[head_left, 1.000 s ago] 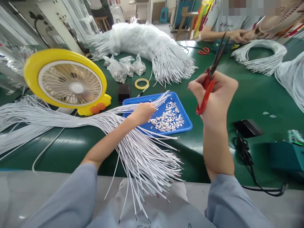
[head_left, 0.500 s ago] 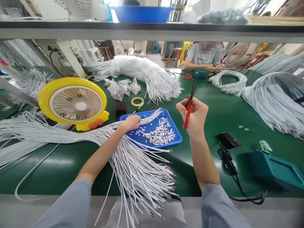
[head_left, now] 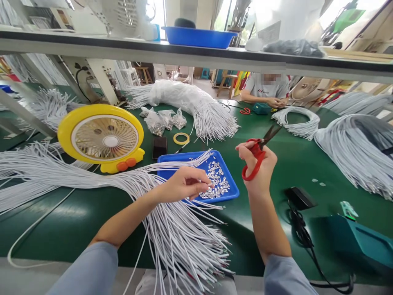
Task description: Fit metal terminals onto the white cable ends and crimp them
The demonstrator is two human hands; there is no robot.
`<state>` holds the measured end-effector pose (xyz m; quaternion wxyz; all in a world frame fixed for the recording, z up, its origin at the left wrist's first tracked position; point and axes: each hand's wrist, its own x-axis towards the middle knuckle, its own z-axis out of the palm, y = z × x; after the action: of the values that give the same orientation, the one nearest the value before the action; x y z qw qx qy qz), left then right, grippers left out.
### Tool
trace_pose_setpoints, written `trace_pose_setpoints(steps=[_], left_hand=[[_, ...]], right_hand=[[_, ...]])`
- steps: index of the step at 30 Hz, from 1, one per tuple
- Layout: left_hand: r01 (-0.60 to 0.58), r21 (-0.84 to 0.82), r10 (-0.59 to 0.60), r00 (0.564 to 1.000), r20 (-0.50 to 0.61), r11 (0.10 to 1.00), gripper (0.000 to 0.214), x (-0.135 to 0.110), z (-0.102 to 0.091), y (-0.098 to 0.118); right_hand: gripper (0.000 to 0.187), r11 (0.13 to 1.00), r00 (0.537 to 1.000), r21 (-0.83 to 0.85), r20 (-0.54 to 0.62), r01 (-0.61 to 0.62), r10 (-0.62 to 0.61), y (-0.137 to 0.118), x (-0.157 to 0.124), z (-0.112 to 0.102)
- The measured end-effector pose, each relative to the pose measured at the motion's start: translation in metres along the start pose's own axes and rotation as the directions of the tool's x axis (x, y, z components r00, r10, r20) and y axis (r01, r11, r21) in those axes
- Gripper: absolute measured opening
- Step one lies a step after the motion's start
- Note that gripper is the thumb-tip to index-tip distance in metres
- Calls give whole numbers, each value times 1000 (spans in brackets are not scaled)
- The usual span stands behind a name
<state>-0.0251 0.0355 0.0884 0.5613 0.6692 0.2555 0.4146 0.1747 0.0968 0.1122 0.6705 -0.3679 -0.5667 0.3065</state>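
Left hand (head_left: 184, 184) is low over the blue tray (head_left: 235, 191), thumb and forefinger pinched together right at the edge of the silver terminals (head_left: 219, 180). Whatever sits between those fingertips is too small to make out. Under that wrist runs the big sheaf of white wires (head_left: 172, 221): it comes in from the left edge of the bench (head_left: 76, 205), passes in front of the yellow fan (head_left: 104, 137), and fans out toward the near edge, with the cut ends hanging over it. A few strands lie across the tray's far left corner. Right hand (head_left: 259, 172) is up just right of the tray, fist clamped round the red scissors (head_left: 256, 157), blades barely parted and aimed at the far right, away from the wires. So the left hand is the nearer one, touching the sheaf. A person (head_left: 270, 88) works at the far edge.
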Motion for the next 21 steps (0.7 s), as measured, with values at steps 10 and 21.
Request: trace_pose_setpoints(steps=[10, 21], left_hand=[[-70, -15, 64, 960, -271, 997, 21, 0, 3, 10], [-140, 282, 243, 896, -373, 949, 17, 9, -2, -4]], right_hand=[[7, 960, 885, 140, 437, -244, 161, -11, -43, 22], [14, 985, 911, 93, 401, -146, 97, -7, -45, 25]])
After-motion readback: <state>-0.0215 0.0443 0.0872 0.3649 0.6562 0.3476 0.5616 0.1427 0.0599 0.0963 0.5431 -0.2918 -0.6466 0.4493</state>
